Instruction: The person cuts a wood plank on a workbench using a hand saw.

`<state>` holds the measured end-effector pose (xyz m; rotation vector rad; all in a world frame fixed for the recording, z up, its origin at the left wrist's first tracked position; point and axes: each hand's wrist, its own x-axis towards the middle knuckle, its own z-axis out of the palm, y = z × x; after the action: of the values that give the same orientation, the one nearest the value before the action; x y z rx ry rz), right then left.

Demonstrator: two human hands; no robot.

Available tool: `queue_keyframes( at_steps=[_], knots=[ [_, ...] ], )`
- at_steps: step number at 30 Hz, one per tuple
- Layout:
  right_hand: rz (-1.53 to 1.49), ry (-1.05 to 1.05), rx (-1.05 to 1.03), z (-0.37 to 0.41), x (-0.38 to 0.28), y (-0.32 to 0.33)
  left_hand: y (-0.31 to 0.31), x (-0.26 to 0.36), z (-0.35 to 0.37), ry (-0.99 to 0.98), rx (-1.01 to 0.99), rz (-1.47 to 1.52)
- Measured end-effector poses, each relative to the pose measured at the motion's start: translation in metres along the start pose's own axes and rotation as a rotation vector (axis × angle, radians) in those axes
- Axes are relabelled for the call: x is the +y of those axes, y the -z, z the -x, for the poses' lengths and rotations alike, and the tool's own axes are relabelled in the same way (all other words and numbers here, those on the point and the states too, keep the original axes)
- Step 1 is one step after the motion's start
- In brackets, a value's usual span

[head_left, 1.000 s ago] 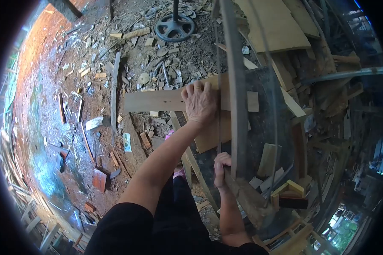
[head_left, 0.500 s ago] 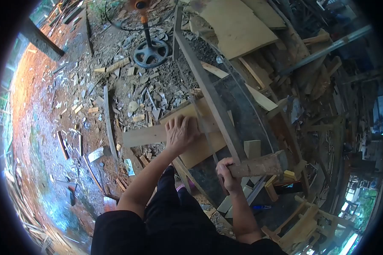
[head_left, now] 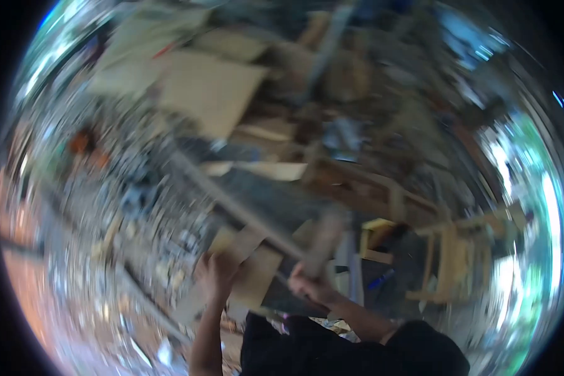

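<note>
The whole view is smeared by motion. My right hand (head_left: pixel 310 286) is closed around the end of a wooden frame saw (head_left: pixel 238 210). The saw's long beam runs up and left from my fist, and its thick end piece (head_left: pixel 329 235) sticks up beside it. My left hand (head_left: pixel 218 274) lies on a narrow plank (head_left: pixel 247 243), its fingers blurred but seemingly flat. Under the plank is a light plywood piece (head_left: pixel 259 276). Whether the saw's blade touches the plank cannot be made out.
Large plywood sheets (head_left: pixel 207 88) lie beyond the dark work surface (head_left: pixel 276 194). A wooden chair-like frame (head_left: pixel 448 260) stands at the right, with a blue object (head_left: pixel 380 280) nearer me. Scrap-strewn ground (head_left: pixel 131 250) spreads on the left.
My view has swung to the right, so the surroundings have shifted left and blurred. My right hand still grips the saw, and my left hand remains at the plank.
</note>
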<state>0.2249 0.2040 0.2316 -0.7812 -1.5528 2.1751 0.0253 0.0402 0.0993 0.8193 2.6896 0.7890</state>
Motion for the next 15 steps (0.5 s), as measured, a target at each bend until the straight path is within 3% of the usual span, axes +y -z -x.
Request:
queue_keyframes(
  at_steps=[1,4,6,10,12,13,15],
  knots=[
    [0.110,0.074,-0.041,0.001,-0.009,-0.002,-0.016,-0.011,0.001,-0.016,0.000,-0.024],
    [0.130,-0.001,0.034,0.012,-0.019,-0.002,-0.039,-0.003,0.003,-0.074,0.023,-0.160],
    [0.349,0.177,-0.032,0.012,-0.020,-0.008,-0.065,-0.005,0.014,-0.056,0.167,-0.175],
    [0.263,0.282,0.015,0.012,-0.034,-0.021,-0.056,0.014,0.010,-0.065,0.118,-0.165],
    [0.225,0.246,0.022,0.015,-0.038,-0.020,-0.055,-0.010,-0.005,-0.207,-0.057,-0.067],
    [0.183,0.195,0.016,0.018,-0.038,-0.018,-0.069,-0.046,-0.013,-0.114,-0.041,0.374],
    [0.198,0.228,0.043,0.024,-0.039,-0.015,-0.062,-0.044,-0.025,0.004,-0.029,0.644]
  ],
)
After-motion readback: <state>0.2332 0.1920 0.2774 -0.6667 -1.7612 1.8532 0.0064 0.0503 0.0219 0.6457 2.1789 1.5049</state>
